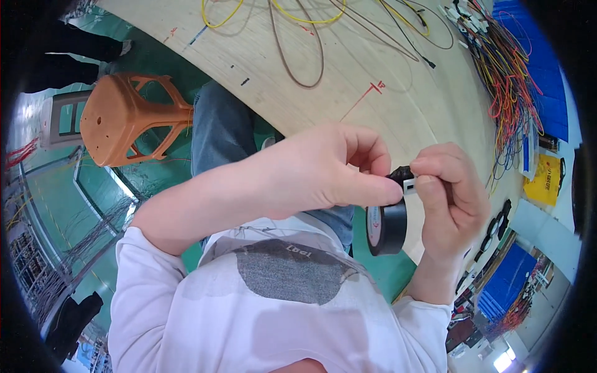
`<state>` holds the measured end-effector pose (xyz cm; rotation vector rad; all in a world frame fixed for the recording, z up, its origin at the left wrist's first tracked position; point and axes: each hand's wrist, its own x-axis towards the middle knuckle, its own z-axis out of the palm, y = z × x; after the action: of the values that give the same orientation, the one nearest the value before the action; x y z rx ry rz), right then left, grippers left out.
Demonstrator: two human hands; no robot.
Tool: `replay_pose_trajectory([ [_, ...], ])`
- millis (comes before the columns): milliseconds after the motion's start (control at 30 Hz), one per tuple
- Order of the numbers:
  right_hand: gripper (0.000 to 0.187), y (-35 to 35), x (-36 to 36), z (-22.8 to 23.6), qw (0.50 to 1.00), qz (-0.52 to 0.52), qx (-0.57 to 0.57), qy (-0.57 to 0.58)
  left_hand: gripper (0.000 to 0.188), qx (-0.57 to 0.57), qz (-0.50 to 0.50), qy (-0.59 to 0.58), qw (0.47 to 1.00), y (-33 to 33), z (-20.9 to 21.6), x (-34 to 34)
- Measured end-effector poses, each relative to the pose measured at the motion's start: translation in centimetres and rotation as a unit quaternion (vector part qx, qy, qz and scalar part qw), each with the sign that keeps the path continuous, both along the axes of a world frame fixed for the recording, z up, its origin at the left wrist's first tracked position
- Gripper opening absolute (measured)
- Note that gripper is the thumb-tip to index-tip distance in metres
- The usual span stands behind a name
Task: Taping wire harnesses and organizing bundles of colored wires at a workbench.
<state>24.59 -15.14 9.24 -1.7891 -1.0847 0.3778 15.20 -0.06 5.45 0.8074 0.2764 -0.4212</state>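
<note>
Both of my hands meet above the table's front edge. My left hand is closed in a pinch, thumb and fingers at a small black wrapped piece. Below that thumb hangs a roll of black electrical tape, its pale label side facing left. Whether the strip between roll and wrapped piece is taut is hidden by the fingers. My right hand pinches a small white plastic connector between thumb and forefinger, right beside the black piece.
The wooden table carries loops of yellow wire and brown wire. A thick bundle of coloured wires lies at the right. An orange stool stands on the left, near another person's dark-clothed legs. Farther right is a yellow bag.
</note>
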Motion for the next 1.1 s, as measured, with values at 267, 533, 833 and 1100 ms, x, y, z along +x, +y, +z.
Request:
replay_pose_trajectory([
  [267, 0.008, 0.4, -1.0, -0.4, 0.959, -0.148, -0.029, 0.241, 0.038, 0.497, 0.211, -0.216, 0.813, -3.1, -1.4, -1.2],
  [533, 0.007, -0.1, -1.6, -1.3, 0.986, -0.117, -0.012, 0.12, 0.049, 0.022, -0.017, 0.014, 1.0, -1.2, -1.2, -0.3],
  [833, 0.022, -0.8, -2.5, -1.2, 0.993, -0.071, -0.017, 0.089, 0.041, -0.084, 0.125, -0.006, 0.989, -0.9, -0.9, -1.1],
  [1100, 0.019, 0.7, -2.0, 1.8, 0.879, -0.166, -0.092, 0.438, 0.046, 0.172, 0.17, -0.379, 0.893, -1.5, -1.7, -2.4],
])
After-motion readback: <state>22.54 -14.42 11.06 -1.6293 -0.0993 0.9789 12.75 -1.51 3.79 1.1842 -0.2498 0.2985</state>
